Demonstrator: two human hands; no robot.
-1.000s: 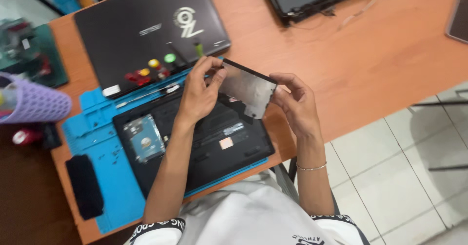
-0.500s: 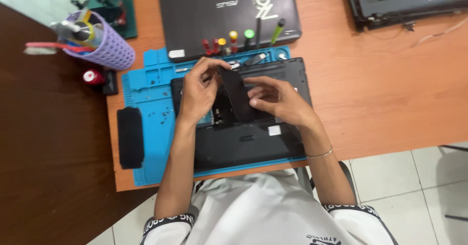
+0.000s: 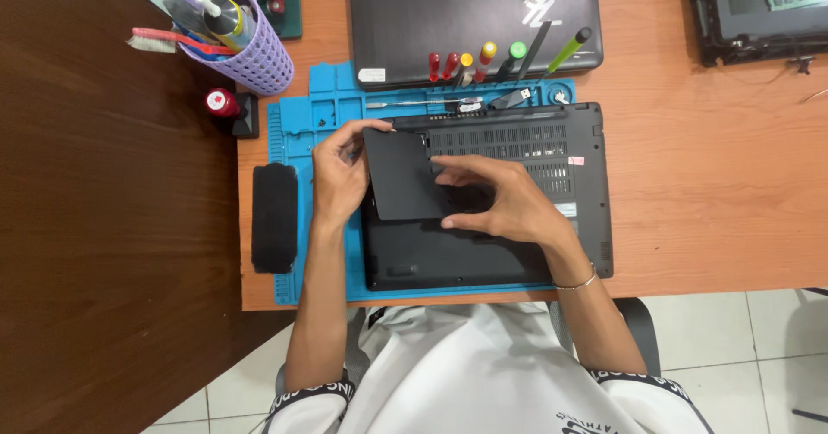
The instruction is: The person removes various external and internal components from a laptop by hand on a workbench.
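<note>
A black laptop (image 3: pixel 517 253) lies bottom-up on a blue work mat (image 3: pixel 297 132). A flat black cover panel (image 3: pixel 397 171) rests over the laptop's upper left corner. My left hand (image 3: pixel 338 171) grips the panel's left edge, thumb along its top. My right hand (image 3: pixel 500 197) lies flat beside it, fingers pressing on the panel's right side and the laptop base.
A second closed dark laptop (image 3: pixel 474 15) sits behind, with several colour-handled screwdrivers (image 3: pixel 483 61) at its front edge. A purple basket of tools (image 3: pixel 237 37) stands at the back left. A black rectangular pad (image 3: pixel 274 217) lies left of the mat. Another open device (image 3: pixel 759 11) is at the far right.
The panel, earlier held up in both hands, has come down onto the laptop's underside. My view has shifted right and steadied over the mat.
</note>
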